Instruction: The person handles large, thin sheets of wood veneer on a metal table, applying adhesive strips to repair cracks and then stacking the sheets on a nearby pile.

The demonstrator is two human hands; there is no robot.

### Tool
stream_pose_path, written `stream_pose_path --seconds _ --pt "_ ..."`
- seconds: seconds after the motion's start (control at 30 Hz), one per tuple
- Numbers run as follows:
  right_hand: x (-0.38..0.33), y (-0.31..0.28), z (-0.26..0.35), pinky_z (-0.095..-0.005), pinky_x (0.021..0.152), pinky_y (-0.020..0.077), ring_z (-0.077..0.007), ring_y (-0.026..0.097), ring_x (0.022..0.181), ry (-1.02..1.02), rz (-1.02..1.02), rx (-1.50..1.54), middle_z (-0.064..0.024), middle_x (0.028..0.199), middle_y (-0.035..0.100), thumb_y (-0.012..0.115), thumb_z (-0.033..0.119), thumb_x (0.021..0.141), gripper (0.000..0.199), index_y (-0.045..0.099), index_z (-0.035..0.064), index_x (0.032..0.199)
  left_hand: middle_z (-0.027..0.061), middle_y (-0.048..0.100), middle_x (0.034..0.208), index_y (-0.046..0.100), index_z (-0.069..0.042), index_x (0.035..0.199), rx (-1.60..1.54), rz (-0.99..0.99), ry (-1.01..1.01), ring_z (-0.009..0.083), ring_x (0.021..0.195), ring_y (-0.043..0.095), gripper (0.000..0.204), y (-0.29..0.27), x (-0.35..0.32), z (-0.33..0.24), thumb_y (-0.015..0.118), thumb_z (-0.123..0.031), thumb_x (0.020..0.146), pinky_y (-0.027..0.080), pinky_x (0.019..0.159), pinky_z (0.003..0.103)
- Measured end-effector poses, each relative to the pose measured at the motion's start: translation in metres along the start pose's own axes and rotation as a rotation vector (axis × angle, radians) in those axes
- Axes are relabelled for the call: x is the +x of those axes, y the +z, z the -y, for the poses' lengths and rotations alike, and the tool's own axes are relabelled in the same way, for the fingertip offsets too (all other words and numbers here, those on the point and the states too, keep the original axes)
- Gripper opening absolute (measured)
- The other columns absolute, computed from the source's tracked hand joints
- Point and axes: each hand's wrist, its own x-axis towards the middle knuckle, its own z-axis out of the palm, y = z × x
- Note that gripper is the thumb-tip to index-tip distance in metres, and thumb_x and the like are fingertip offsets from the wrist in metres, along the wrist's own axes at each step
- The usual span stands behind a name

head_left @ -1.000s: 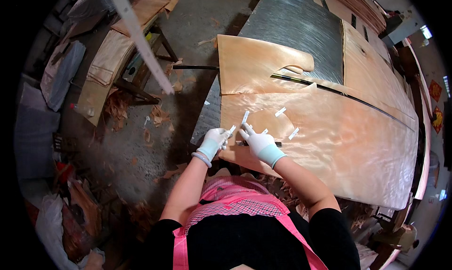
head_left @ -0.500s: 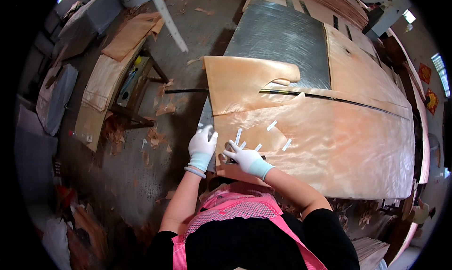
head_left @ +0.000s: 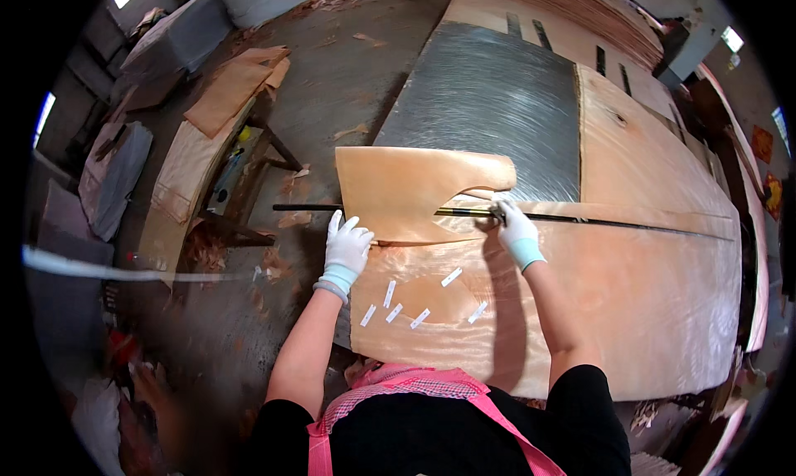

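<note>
The right hand [head_left: 516,225], in a white glove with a blue cuff, has its grip pressed together on a long, thin dark straightedge [head_left: 464,213] lying across the veneer. The left hand [head_left: 348,245], gloved the same, rests flat with fingers spread on the lower left edge of a loose, curved veneer piece [head_left: 406,192]. That piece lies over a large, smooth, pale orange veneer sheet [head_left: 630,310] on the tabletop [head_left: 489,103], whose bare grey metal looks brushed. Five small white tape strips [head_left: 420,318] sit around an oval patch on the sheet, near the person's pink apron [head_left: 414,389].
</note>
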Motion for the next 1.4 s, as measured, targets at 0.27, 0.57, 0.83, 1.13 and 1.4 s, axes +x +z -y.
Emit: stream_pose_path --seconds 0.27,0.57,0.83,1.13,1.4 --pt "0.009 -0.025 -0.054 -0.0462 0.083 0.0526 -0.0376 0.062 0.101 0.028 0.087 -0.118 -0.0144 0.123 0.057 0.059 0.009 0.083 0.034 0.061 0.0111 0.118 0.0047 0.069 0.088 0.07 -0.012 0.095 0.016 -0.396 -0.121 0.0227 0.101 0.062 0.019 -0.097 0.098 0.01 0.069 -0.01 0.076 0.025 0.115 0.053" --pt "-0.099 -0.05 -0.015 -0.0421 0.068 0.0545 -0.0321 0.065 0.082 -0.567 0.373 -0.08 -0.0086 0.101 0.064 0.066 0.015 0.072 0.03 0.066 0.0154 0.102 0.0079 0.065 0.109 0.07 -0.011 0.102 -0.075 -0.348 0.057 0.0281 0.113 0.058 0.029 -0.088 0.029 -0.018 0.066 -0.006 0.073 0.039 0.106 0.052" --pt "-0.091 0.006 0.09 -0.0449 0.071 0.0551 -0.029 0.067 0.093 -0.557 0.371 -0.059 -0.0097 0.117 0.061 0.058 0.018 0.086 0.037 0.057 0.0127 0.123 0.0082 0.067 0.115 0.073 -0.015 0.099 -0.225 -0.062 -0.092 0.0274 0.117 0.057 0.025 0.009 -0.018 -0.009 0.066 -0.01 0.076 0.042 0.106 0.044" --pt "-0.074 0.01 0.119 -0.045 0.074 0.0547 -0.0331 0.067 0.088 -0.617 0.586 -0.032 -0.0148 0.104 0.064 0.059 0.019 0.089 0.034 0.06 0.0124 0.122 0.0095 0.066 0.121 0.074 -0.015 0.099 -0.242 -0.054 -0.083 0.0273 0.12 0.056 0.023 0.019 -0.043 -0.003 0.065 -0.012 0.077 0.041 0.106 0.043" --pt "-0.009 0.057 0.124 -0.0319 0.055 0.0509 -0.0152 0.062 0.062 0.323 0.871 0.854 -0.0058 0.081 0.063 0.063 0.021 0.091 0.036 0.057 0.0078 0.124 0.0093 0.063 0.126 0.073 -0.015 0.101 -0.153 0.098 -0.136 0.0275 0.123 0.053 0.023 -0.009 -0.041 -0.023 0.069 -0.019 0.08 0.039 0.108 0.044"
